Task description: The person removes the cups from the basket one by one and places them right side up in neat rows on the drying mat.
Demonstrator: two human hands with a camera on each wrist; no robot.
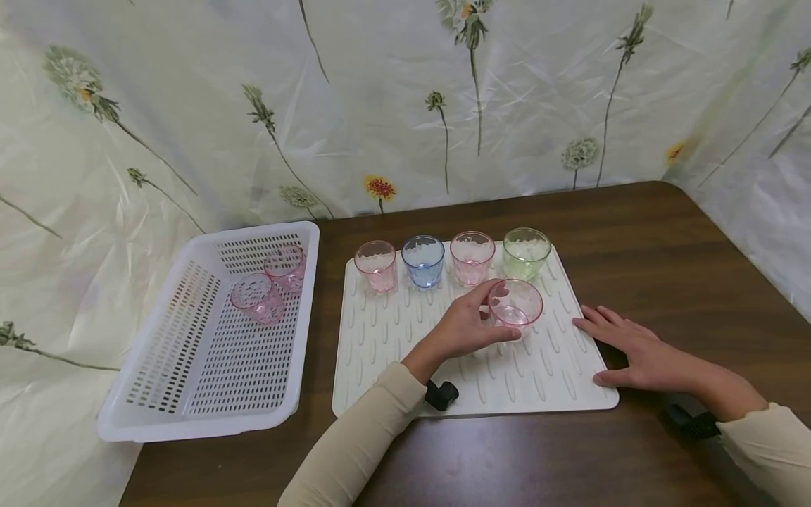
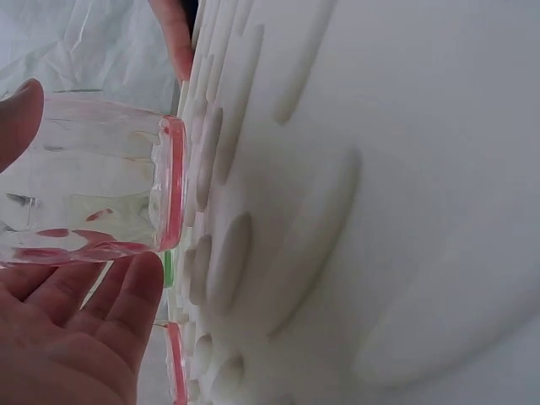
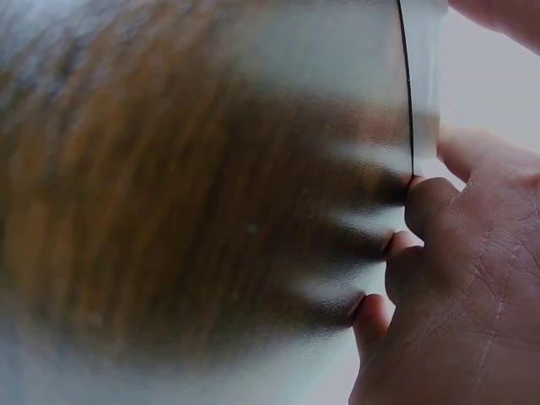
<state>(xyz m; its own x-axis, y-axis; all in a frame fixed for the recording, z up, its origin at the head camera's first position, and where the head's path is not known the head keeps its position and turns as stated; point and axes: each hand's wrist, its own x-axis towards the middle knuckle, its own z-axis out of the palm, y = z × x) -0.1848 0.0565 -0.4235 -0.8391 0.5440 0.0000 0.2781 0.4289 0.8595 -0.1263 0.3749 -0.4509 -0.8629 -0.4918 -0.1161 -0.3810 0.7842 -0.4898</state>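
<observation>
My left hand [image 1: 465, 320] holds a clear pink-tinted glass [image 1: 515, 304] upright on the white ridged drying mat [image 1: 405, 366]. In the left wrist view, the thumb lies along one side of the glass [image 2: 93, 177] and the fingers along the other, close to its base. Behind it stands a row of glasses: a pink glass [image 1: 376, 267], a blue glass [image 1: 422, 263], another pink glass [image 1: 472, 259] and a green glass [image 1: 526, 253]. With fingers spread, my right hand [image 1: 643, 355] rests at the mat's right edge, fingertips touching the border.
On the left is a white perforated plastic basket [image 1: 294, 380] with two pink glasses, one tilted glass [image 1: 260, 299] and another glass [image 1: 286, 267] beside it. Dark wood tabletop [image 1: 671, 253] surrounds the mat. A floral curtain [image 1: 393, 105] hangs behind the table.
</observation>
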